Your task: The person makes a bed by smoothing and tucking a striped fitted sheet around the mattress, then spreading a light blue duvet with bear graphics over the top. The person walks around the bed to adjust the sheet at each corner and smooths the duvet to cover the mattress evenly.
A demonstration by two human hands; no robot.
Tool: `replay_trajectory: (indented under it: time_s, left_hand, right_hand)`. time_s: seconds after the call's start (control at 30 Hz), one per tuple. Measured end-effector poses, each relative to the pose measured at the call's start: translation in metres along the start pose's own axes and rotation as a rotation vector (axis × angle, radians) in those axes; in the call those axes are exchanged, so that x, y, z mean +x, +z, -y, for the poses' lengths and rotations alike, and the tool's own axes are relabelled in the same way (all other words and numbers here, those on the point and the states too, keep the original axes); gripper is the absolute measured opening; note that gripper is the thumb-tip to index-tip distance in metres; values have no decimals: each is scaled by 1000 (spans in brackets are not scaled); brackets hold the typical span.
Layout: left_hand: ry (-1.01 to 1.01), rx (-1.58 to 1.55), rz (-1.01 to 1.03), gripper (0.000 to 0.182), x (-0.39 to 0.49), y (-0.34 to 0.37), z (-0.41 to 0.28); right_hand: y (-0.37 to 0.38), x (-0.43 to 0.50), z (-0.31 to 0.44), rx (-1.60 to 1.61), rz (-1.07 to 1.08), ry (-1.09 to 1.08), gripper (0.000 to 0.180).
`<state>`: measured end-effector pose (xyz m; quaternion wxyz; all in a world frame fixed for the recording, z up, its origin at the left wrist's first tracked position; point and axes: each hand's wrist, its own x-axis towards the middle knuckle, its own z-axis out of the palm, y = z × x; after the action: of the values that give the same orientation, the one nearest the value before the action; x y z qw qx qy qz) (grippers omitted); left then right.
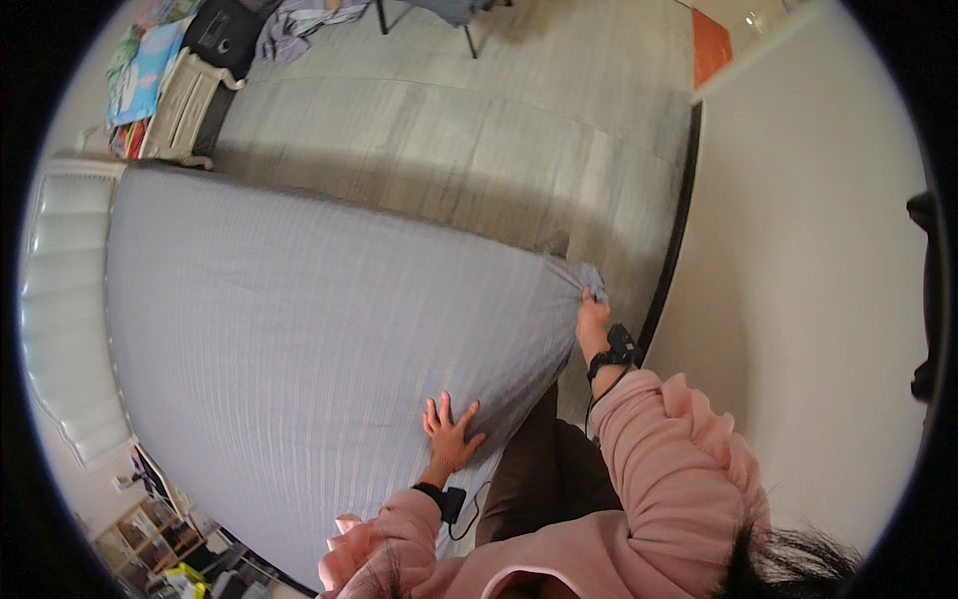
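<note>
A pale blue-grey striped fitted sheet (322, 299) covers the mattress of a bed in front of me. My right hand (593, 311) grips a bunched corner of the sheet at the far foot end, and creases run from it across the fabric. My left hand (450, 436) lies flat on the sheet near the closer foot end, fingers spread, holding nothing. Both wrists wear black straps with small devices and cables. The mattress under the sheet is hidden.
A padded white headboard (71, 299) stands at the left. Past the bed are a cream nightstand (183, 105), a black bag or case (224, 37) and grey floor (449, 127). A pale wall or panel (793, 262) rises close on my right. Wooden shelves (146, 535) stand at lower left.
</note>
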<state>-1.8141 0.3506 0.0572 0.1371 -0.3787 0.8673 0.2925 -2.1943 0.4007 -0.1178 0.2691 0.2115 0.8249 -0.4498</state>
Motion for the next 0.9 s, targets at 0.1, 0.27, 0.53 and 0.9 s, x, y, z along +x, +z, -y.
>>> replay_trajectory:
  time_s: [0.1,0.27,0.53,0.9]
  left_hand:
    - [-40,-119,-21,56,-1,-5,-4]
    - [-130,-136,-18,52,1,4,-14]
    - [-158,-172,55,55,-1,1,-12]
    - [-421,-289,-18,52,50,-63,-49]
  right_hand:
    - [9,4,-2,-65,7,12,58]
    - [14,7,80,547,659,512,76]
    - [11,80,79,-283,237,206,47]
    - [-10,160,-6,-1099,151,-25,38]
